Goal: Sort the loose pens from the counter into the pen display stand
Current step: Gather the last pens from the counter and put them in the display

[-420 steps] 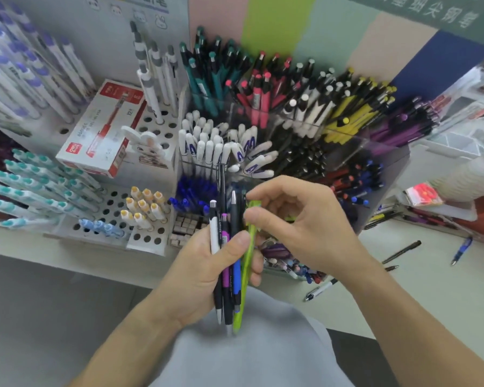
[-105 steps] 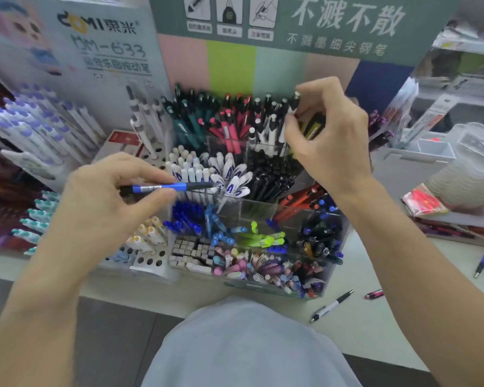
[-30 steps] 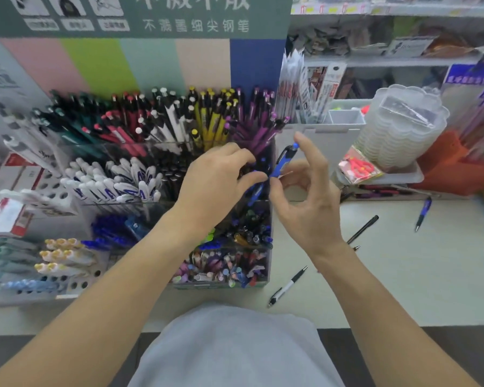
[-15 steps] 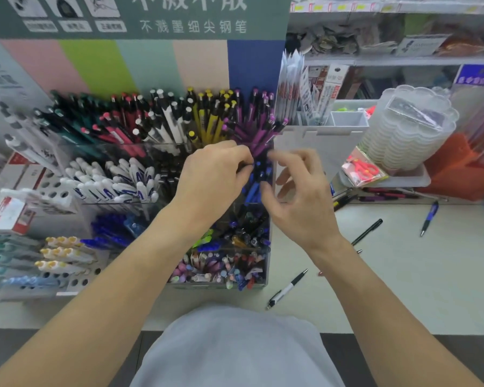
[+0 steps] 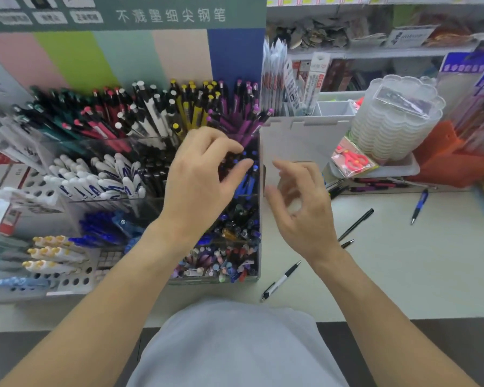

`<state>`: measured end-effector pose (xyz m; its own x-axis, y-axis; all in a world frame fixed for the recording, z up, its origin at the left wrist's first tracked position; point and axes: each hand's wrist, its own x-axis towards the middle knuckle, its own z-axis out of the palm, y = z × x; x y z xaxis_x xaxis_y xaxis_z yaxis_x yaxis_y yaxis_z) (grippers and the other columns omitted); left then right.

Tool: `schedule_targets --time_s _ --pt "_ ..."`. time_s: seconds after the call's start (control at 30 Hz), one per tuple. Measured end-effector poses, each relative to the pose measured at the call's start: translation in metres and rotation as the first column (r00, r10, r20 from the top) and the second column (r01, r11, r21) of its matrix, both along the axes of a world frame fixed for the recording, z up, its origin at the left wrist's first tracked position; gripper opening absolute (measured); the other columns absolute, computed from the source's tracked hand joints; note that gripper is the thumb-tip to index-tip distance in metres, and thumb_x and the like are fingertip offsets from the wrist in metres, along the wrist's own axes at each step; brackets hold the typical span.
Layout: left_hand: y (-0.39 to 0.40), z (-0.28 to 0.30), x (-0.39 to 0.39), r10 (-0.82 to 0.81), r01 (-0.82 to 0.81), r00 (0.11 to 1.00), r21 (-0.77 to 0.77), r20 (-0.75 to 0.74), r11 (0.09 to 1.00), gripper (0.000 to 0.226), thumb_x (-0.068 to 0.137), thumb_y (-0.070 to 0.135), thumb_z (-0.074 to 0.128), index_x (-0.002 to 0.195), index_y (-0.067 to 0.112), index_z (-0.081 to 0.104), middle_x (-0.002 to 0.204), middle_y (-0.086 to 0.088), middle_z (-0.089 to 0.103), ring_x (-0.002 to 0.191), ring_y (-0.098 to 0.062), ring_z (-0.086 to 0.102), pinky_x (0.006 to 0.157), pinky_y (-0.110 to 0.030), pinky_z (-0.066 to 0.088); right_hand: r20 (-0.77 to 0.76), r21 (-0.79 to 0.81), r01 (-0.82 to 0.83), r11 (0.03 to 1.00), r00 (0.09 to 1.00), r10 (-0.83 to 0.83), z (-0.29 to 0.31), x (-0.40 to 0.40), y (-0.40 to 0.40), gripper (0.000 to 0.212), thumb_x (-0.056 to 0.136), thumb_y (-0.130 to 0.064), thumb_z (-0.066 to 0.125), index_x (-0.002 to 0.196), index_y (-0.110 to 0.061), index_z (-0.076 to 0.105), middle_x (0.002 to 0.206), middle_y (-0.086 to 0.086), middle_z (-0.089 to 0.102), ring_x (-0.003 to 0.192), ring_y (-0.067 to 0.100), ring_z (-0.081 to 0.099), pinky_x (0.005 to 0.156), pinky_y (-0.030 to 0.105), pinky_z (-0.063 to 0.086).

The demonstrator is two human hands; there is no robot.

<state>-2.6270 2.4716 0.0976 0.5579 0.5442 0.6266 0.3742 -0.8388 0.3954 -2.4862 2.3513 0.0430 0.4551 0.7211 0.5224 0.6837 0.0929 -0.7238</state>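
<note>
The clear tiered pen display stand (image 5: pixel 259 219) holds several colour groups of pens. My left hand (image 5: pixel 199 180) hovers over its right-hand blue pen compartment (image 5: pixel 246 185), fingers loosely curled, holding nothing. My right hand (image 5: pixel 299 202) hangs just right of the stand with relaxed fingers, also holding nothing. Loose pens lie on the pale counter (image 5: pixel 403 275): a white and black pen (image 5: pixel 280 281), a black pen (image 5: pixel 355 224), a short dark pen (image 5: pixel 347 243) and a blue pen (image 5: pixel 419 206).
A perforated white pen rack (image 5: pixel 67 280) with more pens stands to the left. A white box (image 5: pixel 308 141), stacked clear trays (image 5: pixel 394 118), a scissors pack (image 5: pixel 352 159) and an orange folder (image 5: pixel 453 163) sit at the back right. Dark pens (image 5: pixel 380 184) lie under the trays.
The blue pen that my hands held a second ago now stands in the blue compartment. Both hands have let go, and my right hand has drawn back to the right.
</note>
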Motion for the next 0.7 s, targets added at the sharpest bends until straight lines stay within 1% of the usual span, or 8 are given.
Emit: schedule_targets --time_s 0.1,0.17,0.23,0.3,0.37,0.5,0.6,0.7 --pt "-0.044 -0.003 0.018 -0.233 0.248 0.968 -0.197 0.094 0.949 0.008 0.091 0.014 0.071 0.09 0.006 0.068 0.088 -0.004 0.061 0.074 -0.015 0.057 0.07 -0.024 0.049 -0.117 -0.22 0.125 0.967 0.981 -0.154 -0.04 0.026 -0.039 0.015 0.092 -0.004 0.067 0.102 -0.015 0.068 0.094 0.001 0.063 0.078 0.009 0.061 0.062 0.018 0.05" --pt "-0.075 -0.021 0.034 -0.375 0.319 0.926 -0.459 -0.035 0.83 0.009 0.091 0.019 0.07 0.096 0.013 0.067 0.084 0.004 0.061 0.067 -0.01 0.056 0.067 -0.025 0.05 -0.166 -0.496 0.192 0.847 0.936 -0.31 -0.08 0.055 -0.071 0.017 0.092 -0.01 0.068 0.106 -0.02 0.069 0.101 0.003 0.066 0.081 0.006 0.062 0.061 0.015 0.049" --pt "-0.097 -0.058 0.051 -0.465 0.197 0.842 -0.647 -0.273 0.737 0.019 0.093 0.028 0.067 0.108 0.017 0.064 0.089 0.007 0.062 0.071 -0.007 0.055 0.073 -0.028 0.05 -0.139 -0.671 0.273 0.689 0.867 -0.479 -0.114 0.083 -0.1 0.022 0.092 -0.017 0.069 0.114 -0.017 0.068 0.111 0.009 0.065 0.083 0.01 0.062 0.072 0.017 0.044" --pt "-0.111 -0.102 0.066 -0.49 0.048 0.726 -0.675 -0.483 0.736 0.029 0.093 0.029 0.064 0.118 0.015 0.059 0.101 0.0 0.064 0.087 -0.014 0.057 0.083 -0.032 0.047 -0.161 -0.738 0.317 0.596 0.775 -0.611 -0.136 0.102 -0.116 0.035 0.09 -0.026 0.072 0.122 -0.013 0.063 0.117 0.014 0.063 0.085 0.018 0.061 0.079 0.026 0.043" --pt "-0.118 -0.139 0.077 -0.48 -0.097 0.614 -0.663 -0.626 0.742 0.036 0.092 0.027 0.064 0.121 0.009 0.053 0.113 -0.01 0.062 0.104 -0.029 0.058 0.087 -0.036 0.045 -0.198 -0.767 0.306 0.563 0.722 -0.662 -0.148 0.112 -0.118 0.052 0.086 -0.033 0.077 0.13 -0.013 0.056 0.123 0.014 0.057 0.092 0.019 0.056 0.085 0.028 0.042" --pt "-0.122 -0.183 0.091 -0.445 -0.302 0.428 -0.589 -0.786 0.75 0.024 0.089 0.012 0.064 0.109 0.003 0.054 0.115 -0.02 0.062 0.107 -0.039 0.061 0.082 -0.039 0.047 -0.217 -0.794 0.215 0.568 0.773 -0.596 -0.161 0.119 -0.105 0.076 0.073 -0.027 0.088 0.137 -0.016 0.049 0.12 0.006 0.041 0.099 0.021 0.051 0.089 0.024 0.038" --pt "-0.112 -0.2 0.101 -0.404 -0.359 0.442 -0.571 -0.801 0.739 0.014 0.084 0.002 0.058 0.073 0.008 0.052 0.096 -0.021 0.067 0.094 -0.039 0.066 0.067 -0.035 0.045 -0.289 -0.782 0.165 0.602 0.759 -0.583 -0.169 0.124 -0.103 0.079 0.068 -0.013 0.087 0.137 -0.017 0.049 0.118 0.004 0.041 0.1 0.028 0.062 0.088 0.025 0.045" --pt "-0.103 -0.199 0.12 -0.332 -0.36 0.594 -0.612 -0.732 0.704 0.007 0.084 0.008 0.054 0.084 0.006 0.061 0.088 -0.015 0.062 0.086 -0.035 0.061 0.066 -0.034 0.043 -0.36 -0.757 0.172 0.63 0.695 -0.622 -0.172 0.136 -0.111 0.074 0.068 -0.007 0.083 0.133 -0.017 0.051 0.108 0.004 0.058 0.096 0.026 0.067 0.087 0.035 0.055"
